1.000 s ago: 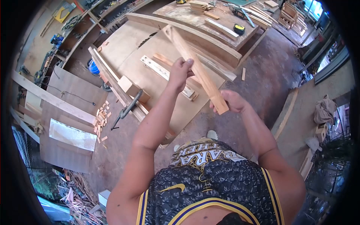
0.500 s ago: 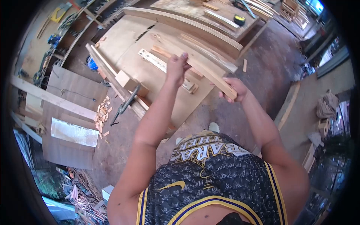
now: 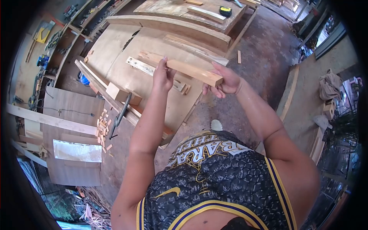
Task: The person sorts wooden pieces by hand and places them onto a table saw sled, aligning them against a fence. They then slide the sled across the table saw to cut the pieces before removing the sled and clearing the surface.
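Observation:
A long wooden piece [image 3: 191, 70] is held up above the plywood-topped bench. My left hand [image 3: 164, 76] grips it near its middle, with the thumb on top. At its near right end, my right hand [image 3: 225, 81] supports it, thumb above and fingers below. Beneath it on the bench top [image 3: 115, 44] lie a pale board with dark holes [image 3: 140, 66] and a small slotted wooden piece [image 3: 180, 87]. A longer rough board [image 3: 191, 48] rests behind the held piece.
A clamp [image 3: 122, 115] grips boards beside a wooden block [image 3: 117, 92] at the bench's left. Small offcuts [image 3: 102, 128] lie on the floor. A long raised beam [image 3: 172, 26] and a yellow tape measure [image 3: 225, 11] are farther back. Tool shelves stand at left.
The held wooden piece has turned to a flatter angle, its right end raised. My right hand's fingers have loosened and spread under that end. The view has shifted slightly.

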A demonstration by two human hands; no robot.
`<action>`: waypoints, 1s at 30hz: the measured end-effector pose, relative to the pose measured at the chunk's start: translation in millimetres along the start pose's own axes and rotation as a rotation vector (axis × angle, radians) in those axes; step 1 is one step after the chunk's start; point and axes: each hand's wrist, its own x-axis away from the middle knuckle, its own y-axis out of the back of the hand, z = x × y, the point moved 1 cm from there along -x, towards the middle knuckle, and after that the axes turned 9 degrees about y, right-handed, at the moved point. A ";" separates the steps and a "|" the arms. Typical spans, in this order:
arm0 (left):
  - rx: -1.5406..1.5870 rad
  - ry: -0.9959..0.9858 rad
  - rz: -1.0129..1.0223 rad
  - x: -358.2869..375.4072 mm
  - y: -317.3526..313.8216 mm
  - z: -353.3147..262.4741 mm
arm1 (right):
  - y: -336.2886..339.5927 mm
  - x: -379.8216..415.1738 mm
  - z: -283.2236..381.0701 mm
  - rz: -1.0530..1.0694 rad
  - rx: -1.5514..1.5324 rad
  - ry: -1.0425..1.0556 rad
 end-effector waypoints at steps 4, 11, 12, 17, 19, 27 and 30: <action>-0.091 -0.075 -0.042 -5.3 9.9 -2.4 | -2.8 -1.8 11.7 -0.176 0.404 -0.154; -0.215 -0.098 0.011 -38.3 28.6 19.1 | 18.4 -63.6 -20.4 -0.500 1.416 -0.043; -0.243 -0.114 -0.080 -32.5 20.8 20.3 | 12.3 -69.6 -30.0 -0.533 1.601 0.076; -0.159 -0.087 -0.157 -37.1 31.4 4.4 | 28.6 -105.5 -40.4 -0.570 1.763 0.239; -0.313 -0.164 -0.176 -39.0 41.2 -9.3 | 30.2 -132.8 -36.5 -0.589 1.786 0.288; -0.549 -0.119 -0.347 -40.1 94.8 -9.9 | 50.3 -194.2 -47.6 -0.582 2.043 -0.088; -0.474 -0.012 -0.393 -39.6 89.4 0.6 | 65.3 -205.6 -56.0 -0.543 1.907 -0.125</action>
